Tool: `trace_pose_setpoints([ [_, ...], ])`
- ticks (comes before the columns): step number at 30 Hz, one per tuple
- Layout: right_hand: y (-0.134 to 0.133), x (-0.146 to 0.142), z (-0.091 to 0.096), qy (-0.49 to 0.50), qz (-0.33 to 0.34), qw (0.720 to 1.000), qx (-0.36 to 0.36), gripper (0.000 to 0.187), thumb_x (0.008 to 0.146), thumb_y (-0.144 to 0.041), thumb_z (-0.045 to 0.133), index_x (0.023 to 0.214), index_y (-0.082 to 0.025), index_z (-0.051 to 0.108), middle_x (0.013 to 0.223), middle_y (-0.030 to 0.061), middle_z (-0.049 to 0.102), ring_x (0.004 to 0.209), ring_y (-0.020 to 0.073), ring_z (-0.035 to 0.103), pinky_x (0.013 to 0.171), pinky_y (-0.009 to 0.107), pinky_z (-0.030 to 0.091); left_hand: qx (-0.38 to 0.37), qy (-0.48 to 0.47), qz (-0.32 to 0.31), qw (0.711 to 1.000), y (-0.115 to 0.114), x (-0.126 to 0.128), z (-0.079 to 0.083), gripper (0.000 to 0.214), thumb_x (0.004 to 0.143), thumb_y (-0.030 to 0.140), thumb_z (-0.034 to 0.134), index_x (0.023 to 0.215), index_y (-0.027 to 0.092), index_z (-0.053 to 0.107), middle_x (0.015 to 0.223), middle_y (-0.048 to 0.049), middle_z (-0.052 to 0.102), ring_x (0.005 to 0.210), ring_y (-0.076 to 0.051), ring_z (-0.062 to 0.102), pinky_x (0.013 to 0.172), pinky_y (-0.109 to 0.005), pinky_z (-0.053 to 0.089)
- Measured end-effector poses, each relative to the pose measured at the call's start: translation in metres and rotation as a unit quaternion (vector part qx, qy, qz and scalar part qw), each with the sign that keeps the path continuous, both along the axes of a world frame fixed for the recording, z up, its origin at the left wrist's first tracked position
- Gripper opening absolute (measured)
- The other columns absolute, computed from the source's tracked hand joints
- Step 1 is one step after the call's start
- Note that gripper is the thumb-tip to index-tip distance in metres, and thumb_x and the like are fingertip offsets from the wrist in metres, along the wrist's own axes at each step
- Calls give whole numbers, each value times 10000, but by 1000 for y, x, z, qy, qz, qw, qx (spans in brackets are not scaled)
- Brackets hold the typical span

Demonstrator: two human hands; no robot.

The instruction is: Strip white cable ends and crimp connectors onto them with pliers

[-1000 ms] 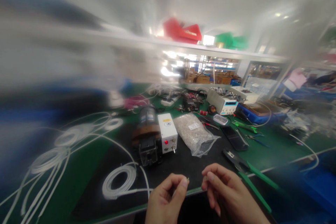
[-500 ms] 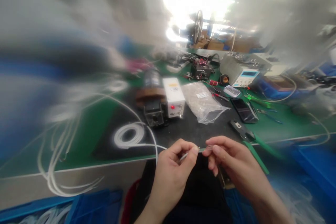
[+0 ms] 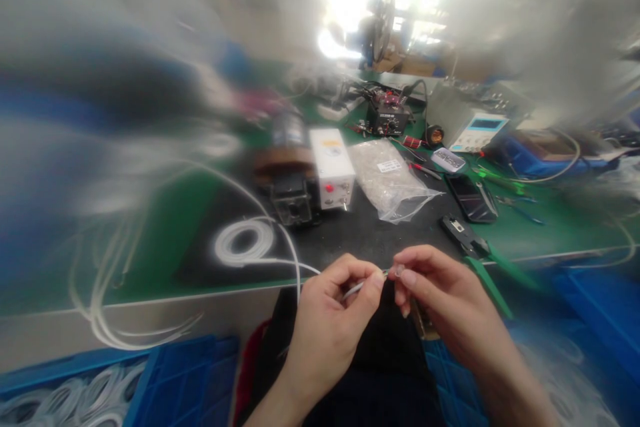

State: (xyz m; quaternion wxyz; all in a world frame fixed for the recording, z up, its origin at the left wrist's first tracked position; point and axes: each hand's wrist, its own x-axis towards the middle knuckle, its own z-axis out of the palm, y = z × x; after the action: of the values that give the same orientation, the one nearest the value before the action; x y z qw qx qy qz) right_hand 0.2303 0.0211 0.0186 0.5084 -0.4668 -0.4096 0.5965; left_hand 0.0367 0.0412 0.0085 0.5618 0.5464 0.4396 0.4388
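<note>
My left hand [image 3: 337,313] pinches a white cable [image 3: 306,267] close to its end, where thin wire tips poke out past the thumb. Between the thumb and forefinger of my right hand [image 3: 450,300] is a small clear plastic plug [image 3: 399,271], partly covered by the fingers. The wire tips and the plug meet or almost meet; I cannot tell whether the wires are inside. The cable leads back to a white coil [image 3: 245,241] on the black mat [image 3: 345,243]. A crimping tool [image 3: 465,237] with green handles lies right of my right hand.
Behind the hands stand a white box [image 3: 333,170] with a red button and a zip bag [image 3: 393,180] of small clear pieces. A phone [image 3: 470,198] and pliers [image 3: 520,207] lie to the right. Blue bins [image 3: 187,380] with coiled cables sit below the bench edge.
My left hand has moved slightly right and up, bringing the wire tips closer to the clear plug. The camera view has tilted a little, shifting the bench upward.
</note>
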Motion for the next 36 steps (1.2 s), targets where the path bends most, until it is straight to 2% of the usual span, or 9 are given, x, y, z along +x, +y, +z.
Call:
trace_pose_setpoints([
  [10,-2,-7,8,-121,-42,992,16,164,945,-375,884,1041,-245,853,771,-4,779,688,120,703,629,171,568,14,7,8,1000,-1,1,4,219,1020,308,707,854,181,773,783,9,650,675,-112,543,620,-216,408],
  [16,-5,-11,10,-190,-53,979,61,101,963,-339,855,1050,-290,860,849,-19,781,693,116,693,644,174,571,39,24,21,999,-3,1,4,203,1020,283,692,857,184,764,800,5,642,679,-119,567,620,-226,423],
  [22,-9,-13,14,-271,-69,948,155,131,986,-239,805,1059,-311,887,1005,14,821,861,170,753,753,216,597,48,36,35,998,-8,4,0,188,1026,286,686,879,192,757,815,-8,639,715,-144,606,637,-242,458],
  [27,-15,-16,14,-302,-79,934,174,159,1005,-230,790,1096,-318,886,1013,27,817,887,195,754,769,250,606,44,24,38,998,-14,5,-1,186,1046,294,678,909,201,763,837,-14,639,748,-151,621,646,-239,472],
  [32,-17,-20,14,-308,-84,927,196,203,1006,-195,782,1105,-342,882,991,12,808,863,177,750,755,230,606,43,15,28,999,-17,1,2,181,1058,296,682,927,206,769,855,-10,661,745,-134,618,665,-230,467],
  [36,-19,-24,16,-309,-75,925,208,287,1010,-158,767,1193,-355,867,970,7,797,838,161,743,745,217,603,45,8,29,999,-20,-2,5,185,1060,290,685,913,213,767,854,-1,671,744,-123,622,672,-217,468],
])
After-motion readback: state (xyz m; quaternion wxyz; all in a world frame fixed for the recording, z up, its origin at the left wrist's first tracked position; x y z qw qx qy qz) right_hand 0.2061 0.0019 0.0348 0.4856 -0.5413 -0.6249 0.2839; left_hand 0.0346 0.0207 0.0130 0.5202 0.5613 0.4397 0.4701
